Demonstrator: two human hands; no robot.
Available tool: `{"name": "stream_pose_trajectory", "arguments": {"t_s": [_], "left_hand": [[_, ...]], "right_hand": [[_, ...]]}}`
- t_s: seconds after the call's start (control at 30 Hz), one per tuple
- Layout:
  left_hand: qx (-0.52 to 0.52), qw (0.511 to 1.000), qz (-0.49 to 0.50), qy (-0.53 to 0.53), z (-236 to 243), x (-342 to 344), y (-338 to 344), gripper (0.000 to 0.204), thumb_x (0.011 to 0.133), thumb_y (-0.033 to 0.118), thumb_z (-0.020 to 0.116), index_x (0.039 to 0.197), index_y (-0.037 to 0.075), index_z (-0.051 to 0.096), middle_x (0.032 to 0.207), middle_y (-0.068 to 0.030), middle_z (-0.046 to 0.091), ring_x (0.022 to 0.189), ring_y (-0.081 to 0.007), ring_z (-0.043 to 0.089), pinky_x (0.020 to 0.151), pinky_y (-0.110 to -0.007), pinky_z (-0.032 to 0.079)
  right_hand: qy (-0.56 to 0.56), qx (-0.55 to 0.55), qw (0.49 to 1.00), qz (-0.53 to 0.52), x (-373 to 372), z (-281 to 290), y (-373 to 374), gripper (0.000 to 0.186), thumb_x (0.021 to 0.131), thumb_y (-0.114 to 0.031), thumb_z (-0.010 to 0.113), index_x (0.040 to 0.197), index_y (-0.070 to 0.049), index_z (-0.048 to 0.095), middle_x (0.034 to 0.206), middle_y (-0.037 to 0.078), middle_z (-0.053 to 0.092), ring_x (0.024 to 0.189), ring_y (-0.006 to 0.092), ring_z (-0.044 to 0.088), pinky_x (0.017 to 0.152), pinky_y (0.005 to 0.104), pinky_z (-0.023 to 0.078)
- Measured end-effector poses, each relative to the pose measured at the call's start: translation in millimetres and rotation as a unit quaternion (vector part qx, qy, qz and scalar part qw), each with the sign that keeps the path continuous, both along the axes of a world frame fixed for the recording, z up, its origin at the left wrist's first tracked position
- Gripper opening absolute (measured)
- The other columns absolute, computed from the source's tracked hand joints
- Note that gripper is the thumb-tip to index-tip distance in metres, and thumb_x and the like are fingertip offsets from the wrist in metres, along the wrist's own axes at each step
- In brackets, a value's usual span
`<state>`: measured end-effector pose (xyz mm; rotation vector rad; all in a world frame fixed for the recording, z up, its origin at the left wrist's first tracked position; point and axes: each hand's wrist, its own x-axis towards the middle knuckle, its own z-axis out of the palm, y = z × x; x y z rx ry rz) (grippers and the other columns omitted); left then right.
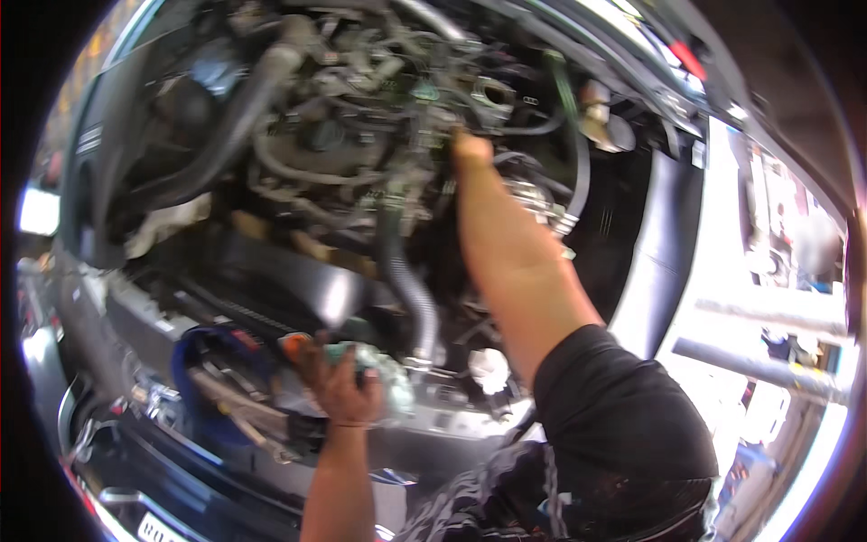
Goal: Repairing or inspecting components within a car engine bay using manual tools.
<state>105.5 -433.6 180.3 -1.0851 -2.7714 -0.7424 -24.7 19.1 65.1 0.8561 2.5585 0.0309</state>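
My left hand (341, 388) is at the front edge of an open engine bay, its fingers over a crumpled pale green rag (390, 379). Next to its fingertips is a small orange thing (294, 344), too blurred to name. My right arm stretches far into the engine bay, and my right hand (471, 152) is among the hoses and fittings of the engine (343, 135). Its fingers are hidden and smeared by motion, so what they touch does not show. A ribbed black hose (411, 289) runs down between my two arms.
A blue-rimmed container (181, 361) holding long tools, perhaps wrenches (257, 434), lies left of my left hand. A thick dark pipe (217, 135) crosses the bay's left side. The fender panel (664, 235) borders the right. A round white cap (489, 369) is near the front edge.
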Motion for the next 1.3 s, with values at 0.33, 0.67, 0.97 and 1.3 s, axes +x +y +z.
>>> {"name": "stream_pose_trajectory", "arguments": {"t_s": [0.33,0.67,0.97,1.3], "left_hand": [[0.01,1.0,0.013,0.02,9,6,7,0.053,0.09,0.046,0.044,0.11,0.001,0.065,0.134,-0.0211,0.048,0.137,-0.0484,0.028,0.112,-0.059,0.021],[0.013,0.999,0.045,0.011,-3,11,4,0.05,0.082,0.042,0.053,0.11,0.002,0.064,0.137,-0.0177,0.047,0.138,-0.0448,0.027,0.114,-0.057,0.021],[-0.036,0.998,0.019,0.044,-7,10,3,0.046,0.089,0.038,0.048,0.12,0.007,0.062,0.143,-0.0168,0.043,0.143,-0.042,0.021,0.116,-0.053,0.015],[-0.104,0.993,0.034,0.039,-6,8,2,0.052,0.093,0.048,0.042,0.119,0.007,0.062,0.145,-0.0181,0.041,0.142,-0.0446,0.021,0.115,-0.055,0.016]], "right_hand": [[0.446,-0.401,0.797,-0.071,159,173,-112,0.04,0.089,-0.026,0.062,0.115,0.003,0.06,0.107,0.023,0.067,0.104,0.0331,0.064,0.091,0.0379,0.048],[0.239,-0.377,0.892,0.068,333,274,-56,0.032,0.094,-0.03,0.059,0.088,0.001,0.064,0.08,0.018,0.062,0.075,0.0348,0.062,0.067,0.0402,0.049],[0.262,-0.208,0.92,0.205,359,232,56,0.024,0.085,-0.024,0.068,0.099,-0.005,0.065,0.091,0.013,0.064,0.087,0.0342,0.063,0.073,0.0419,0.053],[0.323,-0.28,0.885,0.184,359,221,69,0.03,0.081,-0.022,0.072,0.105,-0.006,0.064,0.09,0.013,0.063,0.083,0.0344,0.065,0.069,0.042,0.054]]}}
